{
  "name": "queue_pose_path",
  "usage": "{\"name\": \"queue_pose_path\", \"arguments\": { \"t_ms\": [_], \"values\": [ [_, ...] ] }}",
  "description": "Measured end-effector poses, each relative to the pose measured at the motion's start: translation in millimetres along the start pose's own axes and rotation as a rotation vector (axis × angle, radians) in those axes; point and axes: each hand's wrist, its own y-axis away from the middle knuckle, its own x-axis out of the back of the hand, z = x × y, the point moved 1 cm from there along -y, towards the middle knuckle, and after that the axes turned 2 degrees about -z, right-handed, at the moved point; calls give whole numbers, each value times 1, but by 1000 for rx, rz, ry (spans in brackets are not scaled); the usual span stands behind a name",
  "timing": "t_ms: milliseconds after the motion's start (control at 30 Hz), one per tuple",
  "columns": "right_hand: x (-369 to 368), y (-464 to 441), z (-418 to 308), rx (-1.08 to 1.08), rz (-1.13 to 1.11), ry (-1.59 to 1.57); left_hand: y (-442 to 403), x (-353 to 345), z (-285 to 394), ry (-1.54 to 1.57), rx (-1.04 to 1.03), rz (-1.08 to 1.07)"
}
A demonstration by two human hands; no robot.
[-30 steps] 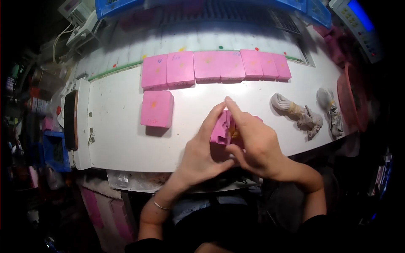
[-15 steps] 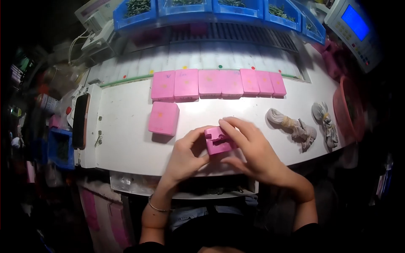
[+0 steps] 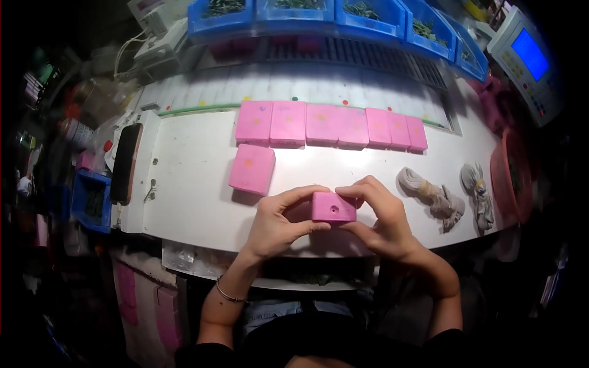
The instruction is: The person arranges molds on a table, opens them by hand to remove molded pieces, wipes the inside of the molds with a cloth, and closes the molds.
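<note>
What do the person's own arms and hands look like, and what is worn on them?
Both the left hand and the right hand are bare, with no gloves. A thin, silvery bracelet circles the left forearm near the wrist; none shows on the right. The dark, seemingly black sleeves end around the elbows, leaving both forearms uncovered.

Bundle (image 3: 438, 201), greyish, banded: right of the right hand (image 3: 389, 224). Second bundle (image 3: 480, 199): beside it, farther right. Bowl (image 3: 502, 175), reddish: right again, past both bundles. Phone (image 3: 127, 164), dark-faced: well left of the left hand (image 3: 269, 227), on a white ledge (image 3: 148, 184). Bins (image 3: 293, 27), blue (green pieces (image 3: 362, 9) inside): in a row beyond both hands. Device (image 3: 521, 61), blue-screened: beyond and right of the right hand.
</note>
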Motion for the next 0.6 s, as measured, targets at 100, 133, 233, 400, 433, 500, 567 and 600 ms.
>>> {"name": "queue_pose_path", "arguments": {
  "t_ms": [100,133,233,400,433,500,567,600],
  "values": [
    [0,-6,2,-44,-20,-218,1,12,-10,180,75,-26],
    [-1,-8,1,-83,-16,-327,-2,7,-6,317,22,-57],
    [-7,-23,1,-176,-11,-659,-1,16,-9,377,91,-287],
    [-19,-45,23,-79,49,-575,0,32,18,374,331,-23],
    [-20,-46,28,-72,104,-487,-2,40,28,405,369,50],
    [-26,-46,44,-215,175,-460,-5,77,29,423,381,38],
    [-32,-41,59,-200,148,-436,-16,95,49,463,232,249],
    [-35,-39,63,-201,126,-406,-21,112,54,413,179,303]
  ]
}}
